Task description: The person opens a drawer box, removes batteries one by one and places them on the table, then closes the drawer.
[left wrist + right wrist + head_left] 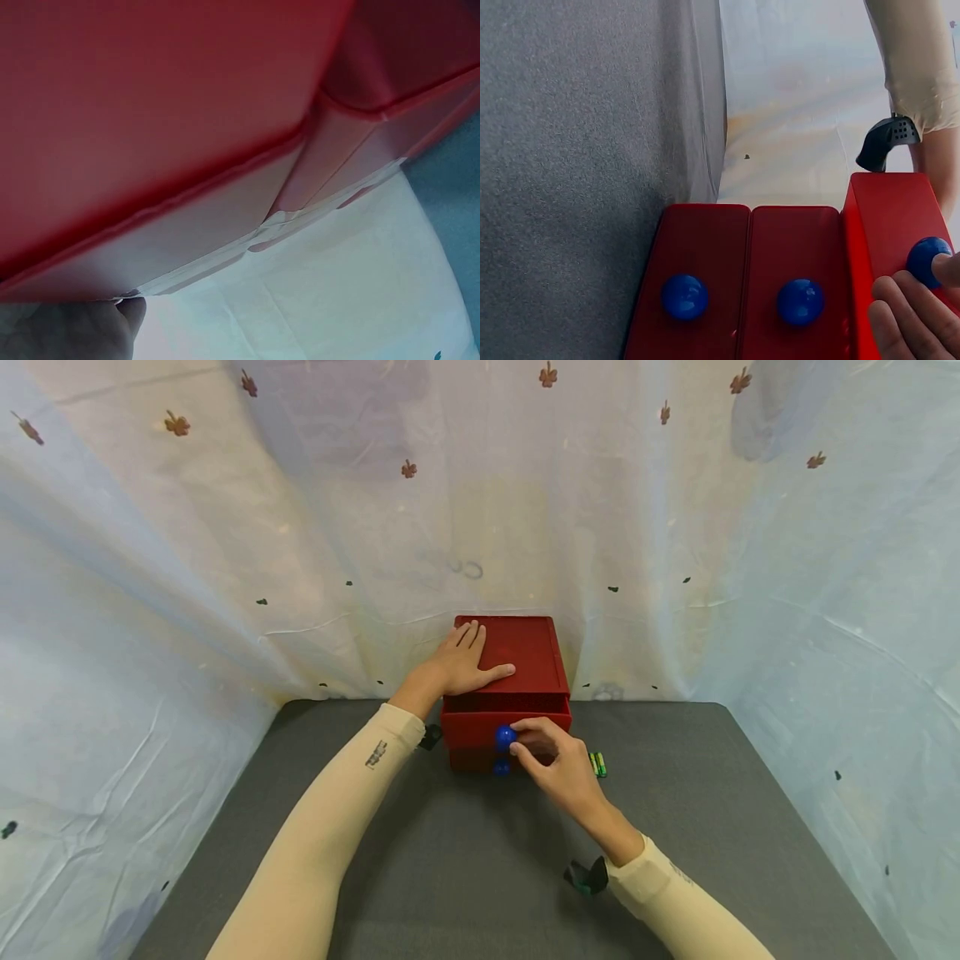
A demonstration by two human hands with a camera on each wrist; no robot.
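Red drawer (474, 728), probably light, stiff and slick, juts out just beyond my right hand (564, 770), which pinches its round blue knob (505, 737), likely the surest hold, while my left hand (457, 665) lies spread atop the box (528, 647).

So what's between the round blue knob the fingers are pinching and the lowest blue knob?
Another blue knob, on the middle red drawer. The right wrist view shows it.

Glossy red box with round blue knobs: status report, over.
Left hand resting on red box. Right hand pinching round blue knob of red top drawer, partly open. Small green cylinders right of box, outside drawer's path.
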